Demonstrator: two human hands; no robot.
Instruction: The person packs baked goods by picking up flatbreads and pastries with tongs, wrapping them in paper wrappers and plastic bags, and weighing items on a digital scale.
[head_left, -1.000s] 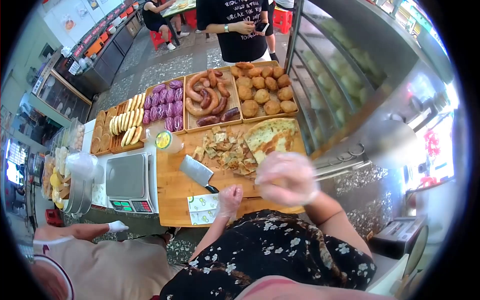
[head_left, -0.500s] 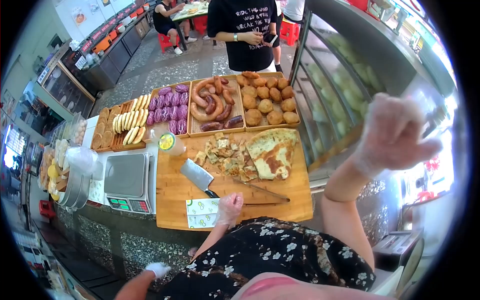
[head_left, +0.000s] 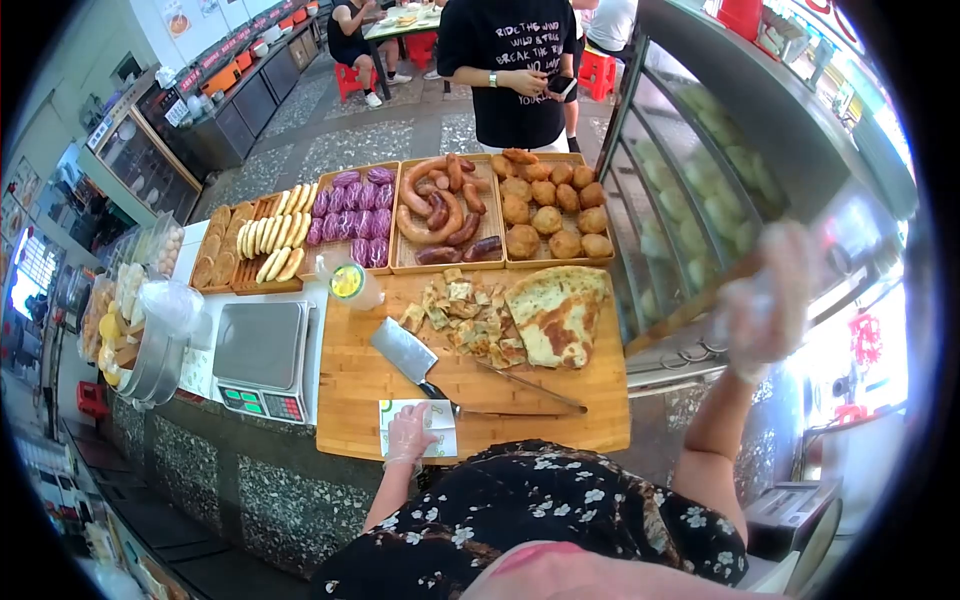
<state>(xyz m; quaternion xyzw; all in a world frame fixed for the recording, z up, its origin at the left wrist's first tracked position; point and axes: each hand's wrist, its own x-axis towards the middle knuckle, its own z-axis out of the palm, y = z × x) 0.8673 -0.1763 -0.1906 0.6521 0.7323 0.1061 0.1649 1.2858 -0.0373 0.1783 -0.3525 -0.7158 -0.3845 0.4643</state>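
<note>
My left hand (head_left: 408,436), in a clear plastic glove, rests on a white paper bag (head_left: 443,437) with a green print, its fingers spread at the board's near edge. My right hand (head_left: 768,300), also gloved, is raised to the right, away from the board, and smeared by motion. On the wooden cutting board (head_left: 350,380) lie a cleaver (head_left: 404,350), long thin tongs (head_left: 535,388), cut flatbread pieces (head_left: 465,318) and a large uncut flatbread wedge (head_left: 556,315). The cleaver's handle points towards the bag.
Behind the board stand trays of fried balls (head_left: 546,220), sausages (head_left: 430,228), purple buns (head_left: 352,212) and pale flat cakes (head_left: 275,235). A scale (head_left: 260,345) and a lidded cup (head_left: 352,284) are left. A glass cabinet (head_left: 690,190) stands right. A person (head_left: 515,75) holding a phone faces me.
My left hand has moved left onto the paper bag and spread its fingers. My right hand has dropped lower. Another gloved hand at lower left has left the view.
</note>
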